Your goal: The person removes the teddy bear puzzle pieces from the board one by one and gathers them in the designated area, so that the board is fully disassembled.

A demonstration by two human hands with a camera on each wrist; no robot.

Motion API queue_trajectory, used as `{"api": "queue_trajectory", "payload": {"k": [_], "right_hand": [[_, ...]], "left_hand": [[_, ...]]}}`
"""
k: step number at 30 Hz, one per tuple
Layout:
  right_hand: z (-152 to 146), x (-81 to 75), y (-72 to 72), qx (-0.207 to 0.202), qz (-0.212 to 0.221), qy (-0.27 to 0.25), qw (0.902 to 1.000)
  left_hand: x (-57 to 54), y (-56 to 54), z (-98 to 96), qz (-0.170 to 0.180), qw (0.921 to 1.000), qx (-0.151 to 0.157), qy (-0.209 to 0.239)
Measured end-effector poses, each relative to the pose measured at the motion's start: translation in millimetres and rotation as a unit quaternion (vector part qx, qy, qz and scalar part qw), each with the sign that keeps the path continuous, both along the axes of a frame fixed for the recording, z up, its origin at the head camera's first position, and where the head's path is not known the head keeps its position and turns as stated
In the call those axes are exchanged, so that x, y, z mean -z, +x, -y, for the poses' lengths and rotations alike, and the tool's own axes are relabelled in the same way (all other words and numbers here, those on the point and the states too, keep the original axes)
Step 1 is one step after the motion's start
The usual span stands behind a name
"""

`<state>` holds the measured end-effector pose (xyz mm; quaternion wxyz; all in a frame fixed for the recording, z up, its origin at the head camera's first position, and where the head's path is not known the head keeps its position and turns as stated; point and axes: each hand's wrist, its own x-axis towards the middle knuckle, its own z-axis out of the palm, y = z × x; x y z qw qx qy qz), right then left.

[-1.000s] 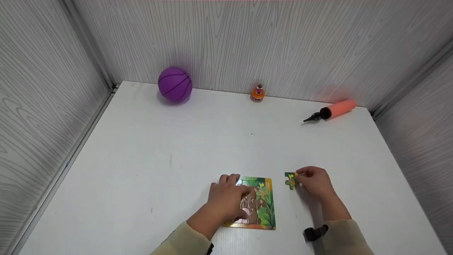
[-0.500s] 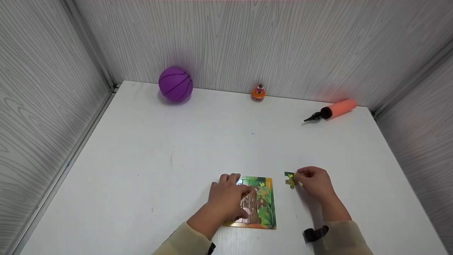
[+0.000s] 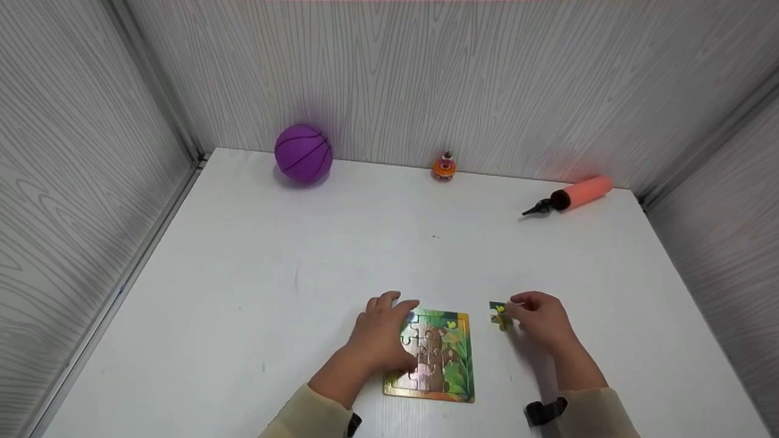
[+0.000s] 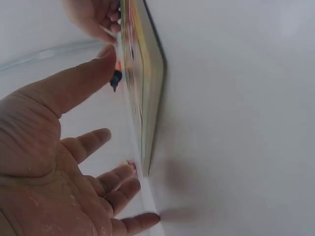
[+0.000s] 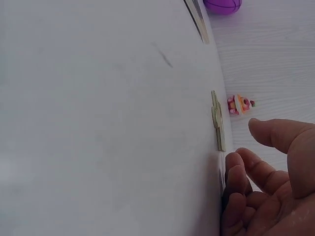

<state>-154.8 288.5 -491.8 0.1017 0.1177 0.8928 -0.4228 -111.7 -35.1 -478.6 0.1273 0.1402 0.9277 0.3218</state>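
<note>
In the head view a framed jigsaw puzzle (image 3: pixel 431 356) with a brown animal and green leaves lies flat on the white table. My left hand (image 3: pixel 378 334) is at its left side, thumb and fingers spread wide over the edge and holding nothing. The left wrist view shows that thumb (image 4: pixel 78 83) near the board's side edge. To the right of the board lies a green and yellow jigsaw piece (image 3: pixel 498 313). My right hand (image 3: pixel 541 319) is right beside it. In the right wrist view this piece (image 5: pixel 218 123) lies on the table, with loosely bent fingers and a raised thumb apart from it.
A purple ball (image 3: pixel 303 154) sits at the back left of the table. A small orange and pink toy figure (image 3: pixel 444 166) stands at the back wall. Towards the back right lies a coral hand pump (image 3: pixel 584 193) with a black nozzle. Wood-grain panels enclose the table.
My left hand has drawn slightly left and spread its thumb and fingers, uncovering more of the puzzle. The right hand stays beside the piece. The head view has tilted slightly.
</note>
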Motion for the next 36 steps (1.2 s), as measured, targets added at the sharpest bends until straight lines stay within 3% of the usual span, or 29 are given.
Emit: {"api": "queue_trajectory", "payload": {"k": [3, 10, 18, 26, 36], "right_hand": [[10.7, -4.2, 6.8, -0.020, -0.015, 0.002, 0.9997], [48.8, -15.6, 20.1, -0.086, -0.065, 0.000, 0.9941], [83.7, -9.1, 29.0, -0.158, -0.046, -0.029, 0.9859], [101.1, -9.1, 28.8, -0.173, -0.020, -0.014, 0.9846], [106.8, -5.9, 29.7, -0.164, -0.003, -0.019, 0.9862]], "left_hand": [[1.4, -0.4, 7.4, 0.002, 0.9998, -0.009, 0.014], [5.2, -1.3, 10.3, 0.000, 0.9999, -0.013, -0.004], [5.8, -2.3, 5.2, -0.009, 0.9973, 0.006, -0.072], [3.4, -3.8, 2.5, -0.013, 0.9957, 0.011, -0.091], [3.5, -2.9, 1.9, -0.016, 0.9949, 0.010, -0.099]]}}
